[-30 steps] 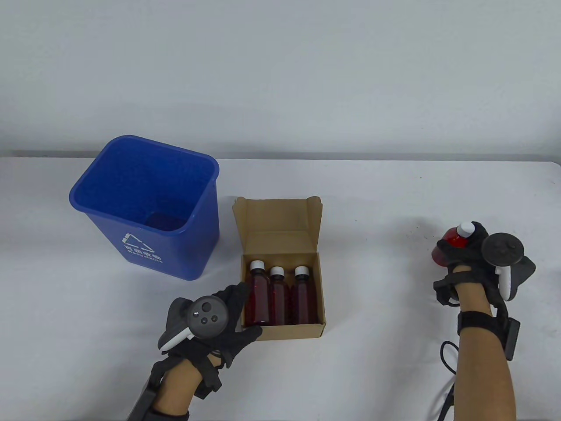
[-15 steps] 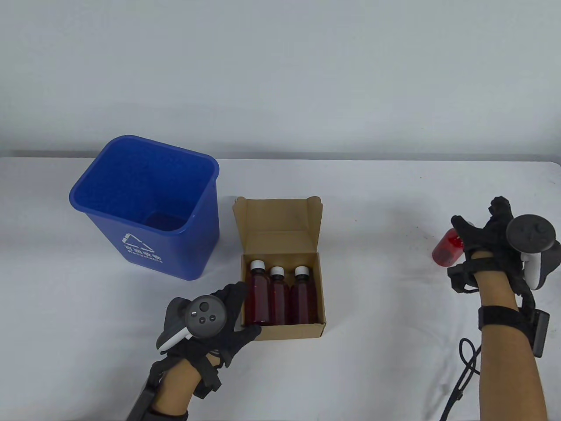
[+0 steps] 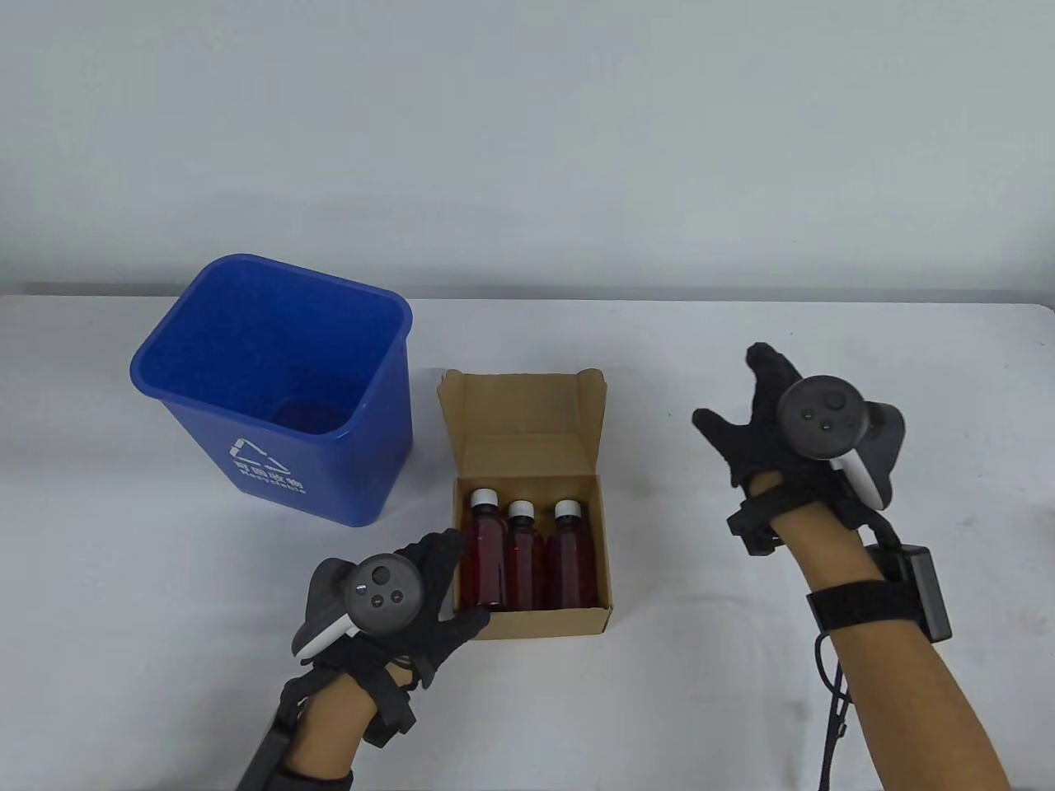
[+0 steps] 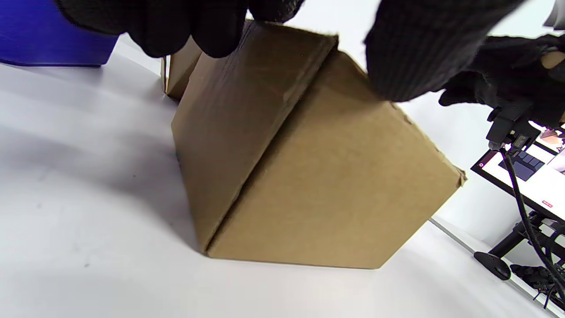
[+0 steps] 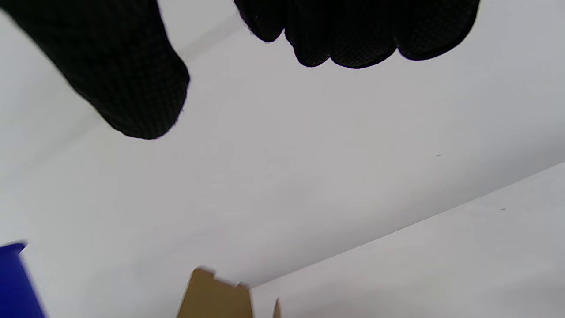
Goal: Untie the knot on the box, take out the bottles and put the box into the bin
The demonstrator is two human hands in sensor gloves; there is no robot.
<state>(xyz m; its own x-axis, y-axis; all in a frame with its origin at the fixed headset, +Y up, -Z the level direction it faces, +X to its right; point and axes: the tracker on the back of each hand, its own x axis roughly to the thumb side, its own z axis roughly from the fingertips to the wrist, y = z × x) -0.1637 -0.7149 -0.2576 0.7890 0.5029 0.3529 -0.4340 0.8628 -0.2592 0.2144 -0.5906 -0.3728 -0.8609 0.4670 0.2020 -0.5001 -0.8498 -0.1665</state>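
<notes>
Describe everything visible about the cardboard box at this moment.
The brown corrugated cardboard box sits flat on the white table, just right of the blue plastic bin. Its hinged lid, with small side flaps, stands open at the far side. Inside, three red-brown bottles with white caps lie side by side, filling the left part. The left hand grips its near-left corner, fingers over the top edge. No string shows on it.

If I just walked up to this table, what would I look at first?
Probably the big blue bin at the left of the table, then the open cardboard box beside it with three red bottles lying inside. The left hand grips the box's near left corner, and the right hand hangs empty over the table, right of the box.
</notes>
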